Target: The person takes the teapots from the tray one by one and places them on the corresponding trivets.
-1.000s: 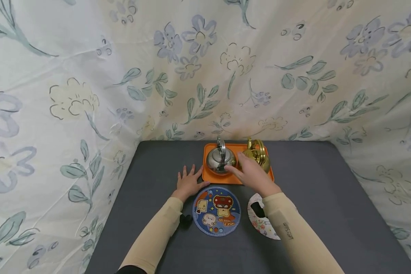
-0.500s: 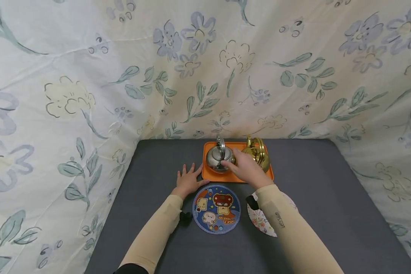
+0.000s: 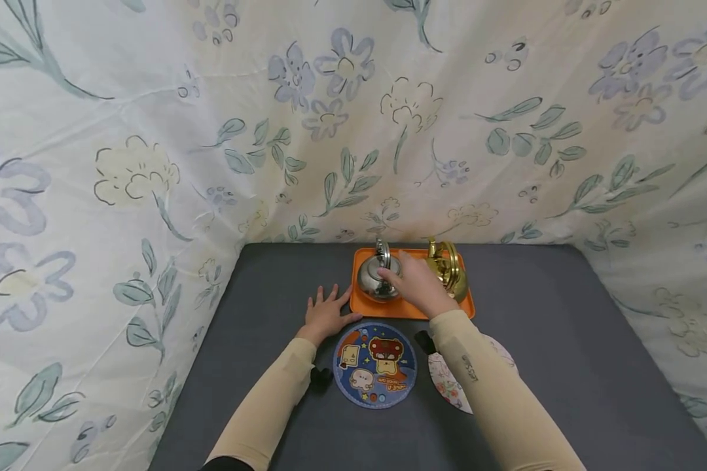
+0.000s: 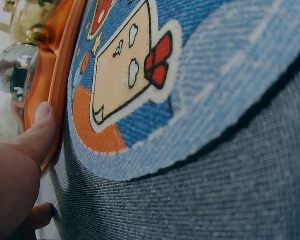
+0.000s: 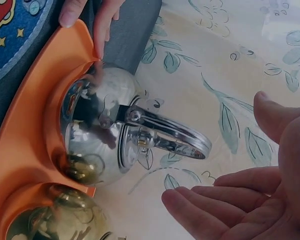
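An orange tray (image 3: 383, 312) lies at the back of the dark table, bearing a silver kettle (image 3: 370, 280) on its left and a gold kettle (image 3: 459, 286) on its right. My left hand (image 3: 324, 316) is at the tray's front left corner, fingers spread and thumb along the orange rim (image 4: 65, 75). Over the tray, my right hand (image 3: 418, 285) is nearest the silver kettle. In the right wrist view, the thumb and fingers of this right hand (image 5: 270, 185) stand apart, with a gap to the kettle's upright arched handle (image 5: 190, 137). Its fingers hold nothing.
A round blue denim-look mat (image 3: 353, 389) with cartoon figures lies in front of the tray. Right of it is a floral-printed round piece (image 3: 450, 386), partly hidden under the right forearm. A floral curtain (image 3: 353, 131) rises behind the table.
My right hand has shifted left, from between the two kettles to beside the silver kettle's handle. My left hand stays at the tray's corner.
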A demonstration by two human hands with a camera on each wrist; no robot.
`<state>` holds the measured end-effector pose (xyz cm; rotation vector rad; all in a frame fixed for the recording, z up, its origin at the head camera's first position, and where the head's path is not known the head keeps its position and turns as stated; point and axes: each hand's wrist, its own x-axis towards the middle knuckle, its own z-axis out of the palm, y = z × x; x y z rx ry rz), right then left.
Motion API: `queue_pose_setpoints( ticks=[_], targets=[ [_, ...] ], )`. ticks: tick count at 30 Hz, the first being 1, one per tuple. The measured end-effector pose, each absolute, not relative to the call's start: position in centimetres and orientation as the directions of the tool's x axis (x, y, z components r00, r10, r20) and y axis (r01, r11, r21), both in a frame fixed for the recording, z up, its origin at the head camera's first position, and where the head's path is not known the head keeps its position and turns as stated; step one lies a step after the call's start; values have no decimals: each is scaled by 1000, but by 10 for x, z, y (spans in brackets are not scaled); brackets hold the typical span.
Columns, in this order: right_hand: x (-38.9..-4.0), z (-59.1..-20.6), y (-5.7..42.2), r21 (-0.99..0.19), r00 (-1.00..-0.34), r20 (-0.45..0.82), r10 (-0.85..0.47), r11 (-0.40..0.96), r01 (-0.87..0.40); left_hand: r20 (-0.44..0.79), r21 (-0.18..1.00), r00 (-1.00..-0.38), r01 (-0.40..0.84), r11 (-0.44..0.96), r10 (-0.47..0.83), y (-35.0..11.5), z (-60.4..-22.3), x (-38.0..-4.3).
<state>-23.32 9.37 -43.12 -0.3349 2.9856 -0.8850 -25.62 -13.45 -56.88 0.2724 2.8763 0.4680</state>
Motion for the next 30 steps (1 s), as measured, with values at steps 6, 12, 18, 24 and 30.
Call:
queue_pose_setpoints(
  ticks=[6, 12, 18, 24, 30],
  targets=[
    [-237, -431, 90, -541, -981, 48, -190, 820, -186, -180, 325, -961, 143, 935, 209, -132, -570, -257],
    [-240, -434, 85, -555, -982, 54, -179, 812, -179, -174, 326, -964, 136, 935, 201, -130, -572, -255],
    [-246, -439, 81, -531, -980, 79, -181, 825, -195, -170, 334, -964, 139, 932, 205, -130, -572, -252],
    [-254, -445, 77, -539, -980, 72, -186, 819, -195, -165, 312, -968, 133, 941, 192, -132, -573, -251],
    [-256, -448, 76, -554, -982, 83, -170, 811, -187, -163, 300, -968, 136, 944, 192, -131, -575, -252]
  ],
)
